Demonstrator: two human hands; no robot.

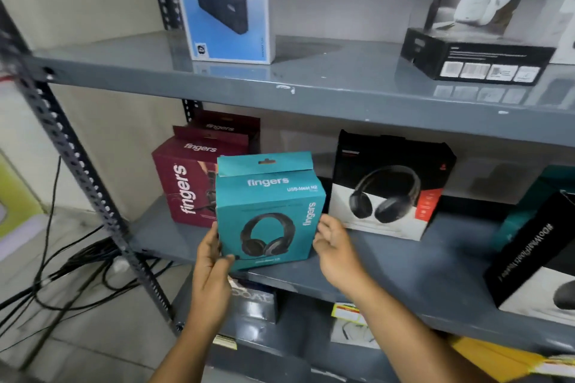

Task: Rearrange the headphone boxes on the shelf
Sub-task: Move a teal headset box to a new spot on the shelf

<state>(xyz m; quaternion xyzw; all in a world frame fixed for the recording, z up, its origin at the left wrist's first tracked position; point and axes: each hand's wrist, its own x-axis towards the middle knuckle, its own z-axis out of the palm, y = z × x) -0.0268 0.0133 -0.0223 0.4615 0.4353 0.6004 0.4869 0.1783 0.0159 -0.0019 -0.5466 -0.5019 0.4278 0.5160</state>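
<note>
A teal "fingers" headphone box stands at the front of the middle shelf. My left hand grips its lower left edge, thumb across the front. At the box's right side is my right hand, fingers curled against that side. Two maroon "fingers" boxes stand behind and to the left, one behind the other. A black, white and red headphone box stands to the right, apart from the teal one.
On the far right of the middle shelf leans a black box with teal packaging behind it. The upper shelf carries a blue-white box and a black earbuds box. Cables lie on the floor left of the perforated upright.
</note>
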